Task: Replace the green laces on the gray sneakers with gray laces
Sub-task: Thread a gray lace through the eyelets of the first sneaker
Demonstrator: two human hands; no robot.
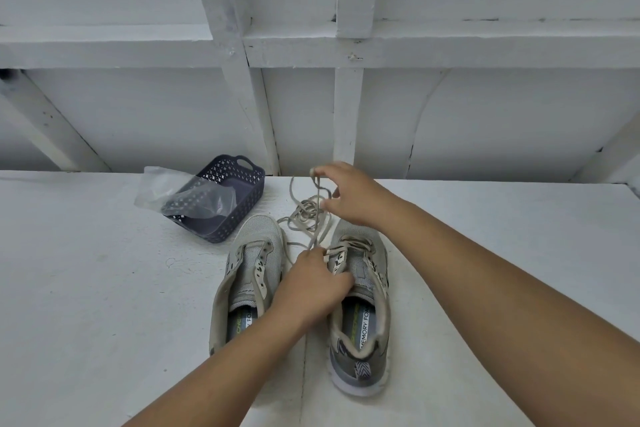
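Head view, one moment, white table [104, 288].

Item: gray lace [308, 215]. Soft, flat, light cord; limp, prone to tangling. Loose bundle lying between the toes of both shoes, one strand drawn up and away. Judged easy to snag on itself; best taken near the tip, where stiffer, for feeding through eyelets.

Item: right sneaker [360, 305]. Gray mesh, partly laced across the lower eyelets. Upper soft and yielding, sole firmer; likely to slide unless steadied at the eyelet row or collar.

Item: left sneaker [247, 274]. Just beside its pair, eyelets bare, no lace.

Right hand [349, 194]: raised above the bundle, thumb and forefinger pinching the gray lace near its end.

Left hand [311, 288]: fingers curled at the right sneaker's inner eyelet row, pinching the lace there. Which eyelet: cannot tell.

Also present: dark basket [242, 204] with clear plastic bag [173, 191] draped over its rim, well apart from the shoes. Green laces: not made out.
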